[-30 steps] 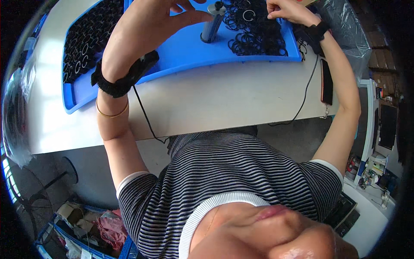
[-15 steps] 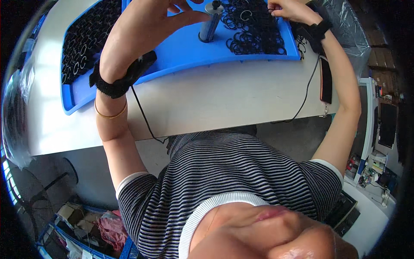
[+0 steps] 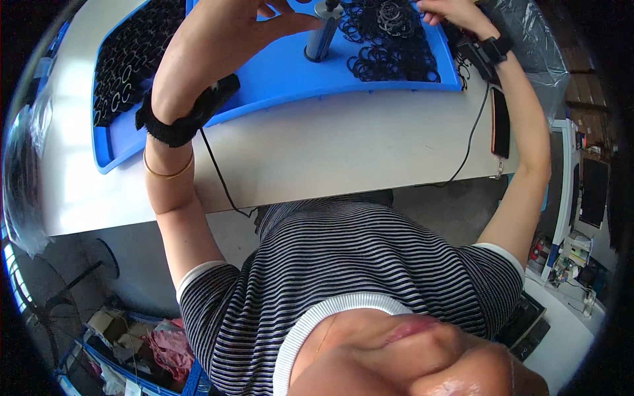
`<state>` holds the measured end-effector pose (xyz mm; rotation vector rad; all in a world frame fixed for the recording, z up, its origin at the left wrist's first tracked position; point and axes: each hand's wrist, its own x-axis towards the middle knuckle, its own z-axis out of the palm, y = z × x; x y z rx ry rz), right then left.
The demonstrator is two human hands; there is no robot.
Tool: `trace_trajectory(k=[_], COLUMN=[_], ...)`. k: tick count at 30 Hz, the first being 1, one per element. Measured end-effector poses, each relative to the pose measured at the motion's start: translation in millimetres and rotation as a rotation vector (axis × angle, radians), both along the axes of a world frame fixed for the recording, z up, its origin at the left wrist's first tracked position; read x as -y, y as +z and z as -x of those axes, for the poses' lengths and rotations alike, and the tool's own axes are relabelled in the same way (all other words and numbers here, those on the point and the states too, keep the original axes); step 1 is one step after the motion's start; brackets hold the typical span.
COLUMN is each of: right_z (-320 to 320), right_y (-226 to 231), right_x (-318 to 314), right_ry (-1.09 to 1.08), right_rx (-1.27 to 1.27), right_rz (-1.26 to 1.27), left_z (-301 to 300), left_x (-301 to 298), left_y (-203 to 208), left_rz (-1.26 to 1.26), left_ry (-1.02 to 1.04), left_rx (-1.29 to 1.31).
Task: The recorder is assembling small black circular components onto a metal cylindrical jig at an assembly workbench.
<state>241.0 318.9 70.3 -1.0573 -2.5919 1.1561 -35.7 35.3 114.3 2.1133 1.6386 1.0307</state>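
My left hand reaches over the blue tray, its thumb stretched toward a grey upright cylinder with a round metal cap and dark post. The thumb tip is at the cap's left side; I cannot tell if it touches. The other fingertips are partly cut off by the upper edge. My right hand is at the tray's far right with bent fingers beside loose black open rings. What its fingers hold, if anything, is too small to make out. A paler cluster of rings lies left of it.
Rows of black C-shaped rings fill the tray's left side. Black straps with cables circle both wrists. A dark phone-like object lies on the white table at right. Clear plastic lies behind my right arm.
My right hand has moved slightly up and right, away from the ring pile. A paler ring cluster now shows there. The left hand has barely moved.
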Motion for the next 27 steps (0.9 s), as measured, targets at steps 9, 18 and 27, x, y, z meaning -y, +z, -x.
trace_trajectory(k=[9, 18, 27], right_z=[10, 15, 10], right_y=[-2, -7, 24], right_x=[4, 14, 2], right_ry=[0.31, 0.285, 0.106], right_rx=[0.181, 0.341, -0.127], right_rz=[-0.445, -0.517, -0.47], left_z=[3, 4, 2], left_x=[-4, -3, 0], left_y=[-2, -2, 7], left_rz=[0.05, 0.01, 0.037], left_ry=[0.026, -0.013, -0.033], left_rx=[-0.021, -0.013, -0.007])
